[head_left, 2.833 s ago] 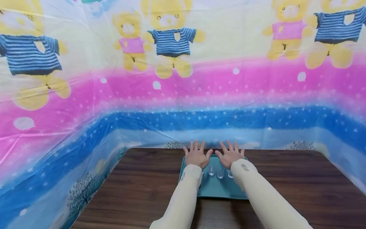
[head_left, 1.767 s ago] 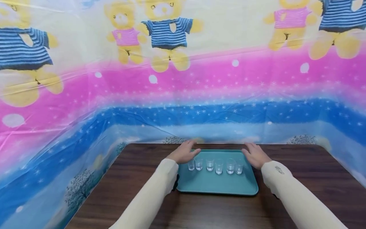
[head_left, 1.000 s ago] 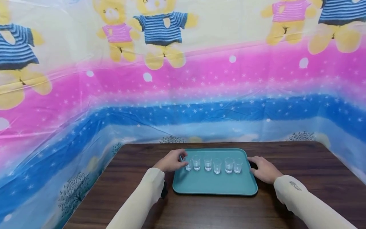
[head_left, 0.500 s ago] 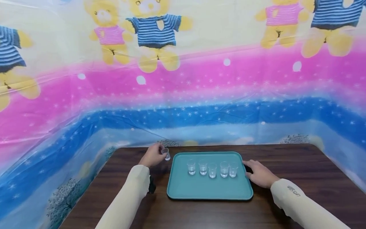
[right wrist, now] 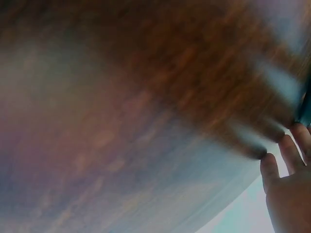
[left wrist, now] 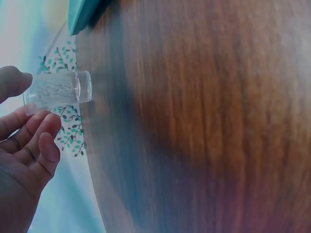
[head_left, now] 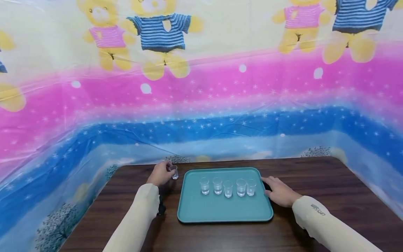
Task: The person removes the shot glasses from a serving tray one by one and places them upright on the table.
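Observation:
In the head view my left hand [head_left: 161, 174] is left of the teal tray [head_left: 225, 214], thumb and fingers pinching a small clear shot glass [head_left: 175, 173]. The left wrist view shows that shot glass [left wrist: 58, 91] between thumb and fingers near its rim, its thick base close to the wooden tabletop. Several similar shot glasses [head_left: 217, 186] stand upright in an uneven row across the tray. My right hand [head_left: 281, 191] is at the tray's right edge with relaxed fingers, fingertips right at the rim. In the right wrist view its fingertips [right wrist: 268, 162] lie low by the table surface.
A dark brown wooden table [head_left: 318, 182] carries the tray, with wood showing on both sides of it. A printed cloth [head_left: 195, 126] with teddy bears hangs behind and along the sides of the table.
Both hands came down from over the tray. The left one took the leftmost shot glass and carried it left off the tray. The right one settled at the tray's right edge.

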`<control>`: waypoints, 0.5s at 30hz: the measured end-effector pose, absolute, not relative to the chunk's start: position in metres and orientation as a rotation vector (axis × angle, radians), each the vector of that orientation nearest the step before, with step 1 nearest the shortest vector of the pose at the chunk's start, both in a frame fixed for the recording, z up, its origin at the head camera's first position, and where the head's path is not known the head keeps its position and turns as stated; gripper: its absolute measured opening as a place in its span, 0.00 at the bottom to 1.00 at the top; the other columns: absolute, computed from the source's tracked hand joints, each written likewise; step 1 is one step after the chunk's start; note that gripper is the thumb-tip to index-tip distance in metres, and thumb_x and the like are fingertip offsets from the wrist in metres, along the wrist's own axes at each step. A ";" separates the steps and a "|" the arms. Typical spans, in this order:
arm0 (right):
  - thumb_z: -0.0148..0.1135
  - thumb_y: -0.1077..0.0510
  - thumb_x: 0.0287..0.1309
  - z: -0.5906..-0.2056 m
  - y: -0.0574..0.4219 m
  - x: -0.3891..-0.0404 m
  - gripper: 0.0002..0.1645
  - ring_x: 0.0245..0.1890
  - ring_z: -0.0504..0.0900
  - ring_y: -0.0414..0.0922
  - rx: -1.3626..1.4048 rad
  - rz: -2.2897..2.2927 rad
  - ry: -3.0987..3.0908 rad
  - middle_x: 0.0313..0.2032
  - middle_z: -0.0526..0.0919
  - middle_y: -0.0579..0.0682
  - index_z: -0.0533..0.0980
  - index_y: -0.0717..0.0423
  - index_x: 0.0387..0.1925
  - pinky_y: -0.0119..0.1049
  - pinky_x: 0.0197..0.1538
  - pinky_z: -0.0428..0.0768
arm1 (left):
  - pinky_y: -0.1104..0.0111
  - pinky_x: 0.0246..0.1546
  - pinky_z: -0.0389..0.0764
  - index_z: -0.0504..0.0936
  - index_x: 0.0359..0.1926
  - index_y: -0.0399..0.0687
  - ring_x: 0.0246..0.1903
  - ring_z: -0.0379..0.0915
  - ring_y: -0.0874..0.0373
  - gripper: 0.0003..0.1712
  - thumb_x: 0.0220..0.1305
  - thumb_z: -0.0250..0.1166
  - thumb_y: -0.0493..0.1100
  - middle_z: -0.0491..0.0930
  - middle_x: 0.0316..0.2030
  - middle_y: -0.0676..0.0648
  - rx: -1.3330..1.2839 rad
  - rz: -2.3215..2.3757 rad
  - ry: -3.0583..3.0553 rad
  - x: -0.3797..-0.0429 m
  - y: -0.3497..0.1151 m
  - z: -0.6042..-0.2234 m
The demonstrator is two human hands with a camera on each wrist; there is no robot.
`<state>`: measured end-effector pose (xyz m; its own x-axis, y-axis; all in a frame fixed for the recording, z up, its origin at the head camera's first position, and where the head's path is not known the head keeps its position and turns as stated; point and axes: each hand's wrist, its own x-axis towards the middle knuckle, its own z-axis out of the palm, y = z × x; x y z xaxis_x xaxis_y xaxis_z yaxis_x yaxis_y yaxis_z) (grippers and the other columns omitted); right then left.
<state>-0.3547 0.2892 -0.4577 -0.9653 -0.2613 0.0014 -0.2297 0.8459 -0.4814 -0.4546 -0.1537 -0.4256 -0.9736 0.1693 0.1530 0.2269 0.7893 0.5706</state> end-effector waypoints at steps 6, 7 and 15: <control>0.50 0.58 0.67 -0.455 0.284 -0.356 0.32 0.64 0.57 0.63 -0.421 -0.772 2.933 0.63 0.62 0.64 0.57 0.62 0.69 0.62 0.58 0.60 | 0.55 0.42 0.75 0.71 0.55 0.32 0.43 0.70 0.47 0.23 0.62 0.62 0.40 0.72 0.45 0.38 -0.422 -0.870 -2.840 -0.451 -0.163 -0.422; 0.50 0.58 0.67 -0.454 0.284 -0.356 0.32 0.64 0.57 0.63 -0.419 -0.773 2.930 0.63 0.62 0.64 0.57 0.62 0.69 0.62 0.58 0.60 | 0.53 0.44 0.73 0.70 0.57 0.31 0.46 0.69 0.45 0.25 0.62 0.63 0.40 0.71 0.47 0.37 -0.468 -0.845 -2.818 -0.450 -0.163 -0.421; 0.51 0.58 0.66 -0.455 0.291 -0.356 0.32 0.65 0.55 0.65 -0.387 -0.742 2.924 0.64 0.60 0.67 0.58 0.63 0.69 0.63 0.58 0.59 | 0.50 0.48 0.69 0.70 0.58 0.32 0.51 0.65 0.42 0.26 0.60 0.64 0.39 0.72 0.49 0.36 -0.774 -0.744 -2.675 -0.444 -0.148 -0.412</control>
<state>-0.3557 0.2912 -0.4551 -0.9627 -0.2683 -0.0341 -0.2196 0.8490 -0.4806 -0.4442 -0.1480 -0.4120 -0.8246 0.4242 0.3743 0.5565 0.7270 0.4022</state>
